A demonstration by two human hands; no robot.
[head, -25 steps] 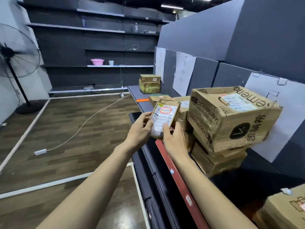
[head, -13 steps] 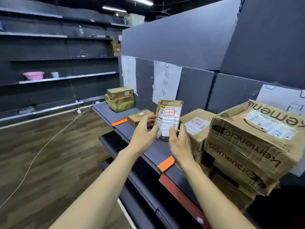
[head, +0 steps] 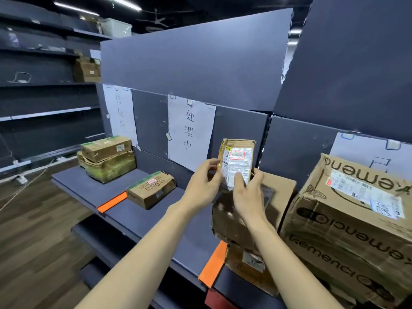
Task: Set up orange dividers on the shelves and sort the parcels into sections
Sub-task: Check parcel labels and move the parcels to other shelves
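Since 0.5 s ago, view swung right & closer to the shelf; small flat brown cardboard parcel w/ white shipping label (head: 236,163) stays upright between both hands, now seen in front of the shelf's back panel, just right of the middle paper sign. Left hand (head: 201,186) pinches parcel's left edge, thumb & fingertips curled onto it. Right hand (head: 247,192) grips lower right part, thumb laid over the label, fingers wrapped behind. Parcel is held in the air above the dark grey shelf board (head: 93,188), not resting on it; red-outlined sticker near its top faces camera.

Directly behind/below the hands: brown cardboard box stack (head: 243,233), worn, lower box carries a small label. Near orange divider strip (head: 214,264) lies flat across shelf edge just left of that stack. Further left, far orange divider strip (head: 112,202) across the edge too. Between the two strips: single small brown box w/ green top edge (head: 151,189). Beyond the far strip: two stacked greenish-taped boxes (head: 107,158).

Right side: large printed brown carton stack (head: 347,219), black lettering, white label on top box. White paper sign w/ black characters (head: 189,130) clipped to back panel; another left sign (head: 120,112) further along. Wood-pattern floor (head: 33,241) at left.
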